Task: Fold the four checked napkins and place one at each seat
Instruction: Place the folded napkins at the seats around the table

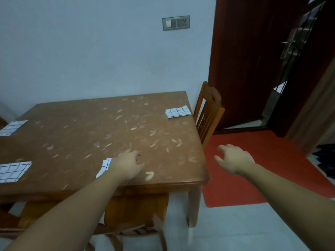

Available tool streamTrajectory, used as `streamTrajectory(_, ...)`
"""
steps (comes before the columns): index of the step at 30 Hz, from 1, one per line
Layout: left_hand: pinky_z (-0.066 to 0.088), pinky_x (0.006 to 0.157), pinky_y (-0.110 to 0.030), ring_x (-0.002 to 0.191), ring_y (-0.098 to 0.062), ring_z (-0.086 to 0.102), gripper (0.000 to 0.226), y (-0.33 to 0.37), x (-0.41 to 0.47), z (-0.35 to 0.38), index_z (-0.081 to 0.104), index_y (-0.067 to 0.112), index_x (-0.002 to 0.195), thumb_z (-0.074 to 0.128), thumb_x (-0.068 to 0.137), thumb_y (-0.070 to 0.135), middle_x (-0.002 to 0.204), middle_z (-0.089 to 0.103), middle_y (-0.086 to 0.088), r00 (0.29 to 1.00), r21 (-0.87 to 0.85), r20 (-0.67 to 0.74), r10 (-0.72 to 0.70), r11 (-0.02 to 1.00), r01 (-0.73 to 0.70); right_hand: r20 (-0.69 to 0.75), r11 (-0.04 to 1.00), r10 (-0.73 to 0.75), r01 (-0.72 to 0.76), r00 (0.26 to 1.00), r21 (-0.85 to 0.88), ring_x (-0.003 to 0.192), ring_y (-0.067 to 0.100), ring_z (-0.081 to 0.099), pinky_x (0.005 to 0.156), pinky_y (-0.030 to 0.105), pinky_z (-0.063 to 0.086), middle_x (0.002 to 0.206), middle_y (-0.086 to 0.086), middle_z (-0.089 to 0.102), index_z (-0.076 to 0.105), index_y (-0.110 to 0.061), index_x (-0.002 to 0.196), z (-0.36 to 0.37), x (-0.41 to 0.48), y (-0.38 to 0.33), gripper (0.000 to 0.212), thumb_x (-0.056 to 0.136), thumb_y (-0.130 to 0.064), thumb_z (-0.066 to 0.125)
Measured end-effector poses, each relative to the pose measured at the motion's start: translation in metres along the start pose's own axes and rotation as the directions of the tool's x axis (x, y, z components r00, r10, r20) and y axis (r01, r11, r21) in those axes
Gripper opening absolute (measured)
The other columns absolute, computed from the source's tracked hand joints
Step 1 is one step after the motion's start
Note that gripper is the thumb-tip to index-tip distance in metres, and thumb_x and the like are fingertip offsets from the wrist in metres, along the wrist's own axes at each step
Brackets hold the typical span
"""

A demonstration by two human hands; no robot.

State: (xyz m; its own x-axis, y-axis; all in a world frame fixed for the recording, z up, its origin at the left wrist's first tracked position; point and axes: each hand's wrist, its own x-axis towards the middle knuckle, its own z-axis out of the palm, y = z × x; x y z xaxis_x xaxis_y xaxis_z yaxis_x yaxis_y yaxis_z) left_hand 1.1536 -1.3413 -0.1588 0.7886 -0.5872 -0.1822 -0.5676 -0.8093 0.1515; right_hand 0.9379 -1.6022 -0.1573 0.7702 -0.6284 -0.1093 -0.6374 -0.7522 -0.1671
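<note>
Left hand (126, 164) rests, fingers relaxed, on napkin (104, 166): thin, limp, probably slides easily; pinch a corner. Right hand (233, 159) loose, empty.

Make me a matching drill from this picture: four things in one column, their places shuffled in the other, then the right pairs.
Things
1. left hand
2. right hand
3. far napkin
4. switch plate

Places
A. on the wall above the table
B. past the table's right edge, in the air over the red mat
C. on the table's right side, next to the wooden chair
D. covering part of the near napkin

Pairs: 1-D, 2-B, 3-C, 4-A
</note>
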Motion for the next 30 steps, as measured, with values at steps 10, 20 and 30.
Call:
streamTrajectory(10,0.045,0.098,-0.038,0.124,-0.024,0.049,0.049,0.093,0.085,0.020,0.047,0.034,0.136,0.050,0.090,0.051,0.140,0.048,0.002,0.998,-0.087,-0.004,-0.058,0.995,0.057,0.056,0.985,-0.174,0.173,0.983,0.016,0.122,0.026,0.048,0.097,0.043,0.043,0.135,0.003,0.049,0.045,-0.025,0.135,-0.006,0.118,0.041,0.048,0.093,-0.047,0.043)
streamTrajectory(20,0.039,0.103,-0.044,0.120,-0.024,0.052,0.062,0.174,0.188,0.026,0.057,0.030,0.121,0.039,0.071,0.063,0.129,0.054,0.002,0.982,-0.199,0.043,-0.184,0.962,0.189,0.068,0.922,-0.386,0.386,0.920,0.006,0.103,0.020,0.055,0.086,0.039,0.050,0.117,0.002,0.056,0.052,-0.022,0.124,-0.028,0.278,0.071,0.038,0.093,-0.043,0.045)
streamTrajectory(30,0.043,0.099,-0.039,0.126,-0.025,0.047,0.051,0.282,0.271,0.021,0.047,0.029,0.136,0.050,0.090,0.051,0.139,0.047,-0.001,0.865,-0.206,0.015,-0.502,0.845,0.494,0.114,0.755,-0.655,0.648,0.747,0.099,0.107,0.021,0.058,0.087,0.039,0.051,0.124,0.003,0.056,0.044,-0.020,0.135,-0.061,0.430,0.141,0.048,0.092,-0.041,0.049)
